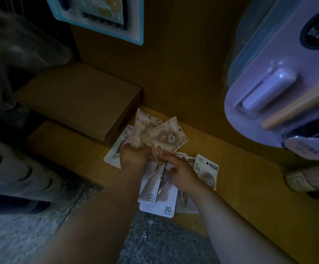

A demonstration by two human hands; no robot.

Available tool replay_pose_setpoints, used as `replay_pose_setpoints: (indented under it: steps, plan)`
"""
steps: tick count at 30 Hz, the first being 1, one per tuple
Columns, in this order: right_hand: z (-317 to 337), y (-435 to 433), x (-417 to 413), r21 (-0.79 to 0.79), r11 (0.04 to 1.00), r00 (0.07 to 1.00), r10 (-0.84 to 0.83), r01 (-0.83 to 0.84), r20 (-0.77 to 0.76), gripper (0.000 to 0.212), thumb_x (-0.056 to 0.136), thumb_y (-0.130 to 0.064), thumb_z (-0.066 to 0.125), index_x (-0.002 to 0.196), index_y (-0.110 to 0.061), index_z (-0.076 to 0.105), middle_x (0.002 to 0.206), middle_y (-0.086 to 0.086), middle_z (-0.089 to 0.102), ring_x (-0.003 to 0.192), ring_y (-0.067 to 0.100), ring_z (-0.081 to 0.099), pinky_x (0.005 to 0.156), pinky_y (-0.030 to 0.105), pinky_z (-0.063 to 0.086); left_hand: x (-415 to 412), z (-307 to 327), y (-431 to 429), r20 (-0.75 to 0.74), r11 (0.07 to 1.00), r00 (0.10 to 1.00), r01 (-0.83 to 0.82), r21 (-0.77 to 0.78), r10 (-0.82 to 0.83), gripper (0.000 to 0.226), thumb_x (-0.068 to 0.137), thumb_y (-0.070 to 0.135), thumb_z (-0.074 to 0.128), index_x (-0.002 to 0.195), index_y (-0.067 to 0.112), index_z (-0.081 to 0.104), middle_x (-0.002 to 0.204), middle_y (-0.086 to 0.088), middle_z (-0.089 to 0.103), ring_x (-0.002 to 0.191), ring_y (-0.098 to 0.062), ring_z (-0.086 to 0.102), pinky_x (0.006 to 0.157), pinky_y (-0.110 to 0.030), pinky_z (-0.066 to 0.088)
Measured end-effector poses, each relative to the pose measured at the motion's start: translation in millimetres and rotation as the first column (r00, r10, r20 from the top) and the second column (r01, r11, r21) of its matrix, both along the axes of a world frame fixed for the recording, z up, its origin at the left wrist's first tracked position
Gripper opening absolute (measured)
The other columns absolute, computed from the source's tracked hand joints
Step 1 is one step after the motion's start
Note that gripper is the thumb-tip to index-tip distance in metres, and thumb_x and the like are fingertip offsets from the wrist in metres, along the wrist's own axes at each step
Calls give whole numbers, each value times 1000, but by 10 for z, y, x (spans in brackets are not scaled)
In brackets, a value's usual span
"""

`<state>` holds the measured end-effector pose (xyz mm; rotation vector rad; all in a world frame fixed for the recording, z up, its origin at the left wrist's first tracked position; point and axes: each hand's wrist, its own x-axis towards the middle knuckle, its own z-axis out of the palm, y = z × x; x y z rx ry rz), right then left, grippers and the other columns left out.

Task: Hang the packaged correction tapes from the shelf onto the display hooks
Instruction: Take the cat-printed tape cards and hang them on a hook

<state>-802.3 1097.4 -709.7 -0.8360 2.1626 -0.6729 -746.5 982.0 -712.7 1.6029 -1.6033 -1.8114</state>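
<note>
Low on a dim wooden shelf (231,155) lie several packaged correction tapes. My left hand (133,156) grips a fanned bunch of pink-beige tape packs (158,134), held just above the shelf. My right hand (181,172) touches the lower edge of that bunch with thumb and fingers; it rests over white packs marked 12 m (150,195) and 20 m (166,208). Another white pack (207,170) lies to the right, and one more (116,147) pokes out left of my left hand. No display hooks are visible.
A closed cardboard box (78,100) sits on the shelf at the left. A lilac plastic case (280,77) hangs at upper right, a teal packaged set (101,16) at the top. Speckled floor (154,244) lies below. A sandalled foot (303,178) stands at the right.
</note>
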Motion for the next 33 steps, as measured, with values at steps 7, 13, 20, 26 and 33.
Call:
replay_pose_setpoints:
  steps: [7, 13, 20, 26, 33]
  plan:
    - [110, -63, 3, -329, 792, 846, -531, 515, 44, 35, 91, -6, 47, 127, -9, 49, 130, 8, 49, 119, 24, 48, 85, 20, 36, 15, 155, 49, -133, 983, 979, -137, 124, 153, 40, 78, 6, 65, 117, 3, 54, 105, -20, 63, 101, -37, 60, 84, -42, 50]
    - [191, -38, -65, -131, 351, 329, -596, 927, 733, 58, 83, -26, 63, 135, -13, 40, 130, 13, 56, 117, 32, 56, 101, 49, 45, 126, 326, 246, -287, 957, 958, 74, 280, 10, 23, 81, 6, 62, 103, 5, 59, 74, -5, 60, 58, -15, 53, 38, -10, 41]
    - [560, 306, 96, -127, 523, 325, -307, 843, 894, 22, 92, -8, 40, 101, -9, 60, 82, 5, 72, 74, 18, 67, 65, 29, 51, 494, 580, 459, -261, 962, 956, 191, 198, -136, 15, 82, 5, 62, 88, 17, 56, 73, -3, 60, 59, -15, 53, 45, -18, 44]
    - [991, 672, 531, -48, 535, 292, -380, 843, 878, 14, 90, -22, 53, 93, -15, 63, 67, 3, 75, 54, 17, 71, 49, 30, 58, 1067, 958, 932, -261, 930, 933, 305, 204, -249, 34, 79, 5, 66, 111, 11, 55, 95, -10, 68, 79, -22, 63, 61, -24, 52]
    - [1682, 1342, 1099, -95, 503, 353, -448, 859, 821, 10, 88, -18, 57, 95, -14, 62, 91, 9, 68, 80, 26, 65, 66, 35, 55, 1572, 1728, 1312, -351, 844, 852, 482, 235, -389, 26, 80, 11, 65, 101, 16, 50, 98, -5, 60, 101, -27, 60, 90, -40, 48]
